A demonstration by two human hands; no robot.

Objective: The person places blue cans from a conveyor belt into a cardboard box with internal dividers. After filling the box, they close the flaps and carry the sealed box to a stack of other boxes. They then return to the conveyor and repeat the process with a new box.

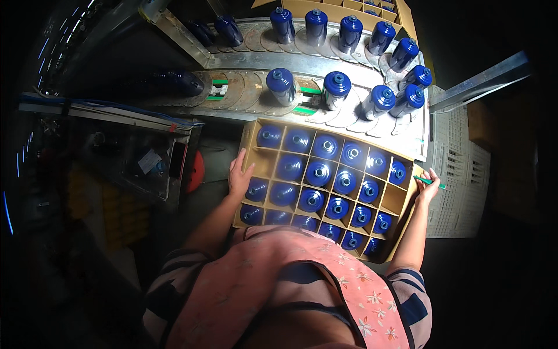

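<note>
A divided cardboard box (264,163) in front of my body holds several blue bottles (318,173) with narrow necks, one per cell. Two cells hold no bottle, one by the left wall and one by the right. My left hand (239,175) grips the box's left wall, fingers along the edge and thumb toward the inside. At the opposite wall is my right hand (429,185), closed around a slim green pen-like tool (433,182) while touching the box's right flap. The bottom edge of the box is partly hidden by my pink apron.
Beyond the box, a curved conveyor (244,93) of metal plates carries more upright blue bottles (337,90). Another divided carton (343,8) stands behind it. A metal beam (485,81) juts in at right above a white plastic pallet (465,203). A red round object (196,171) is left of the box.
</note>
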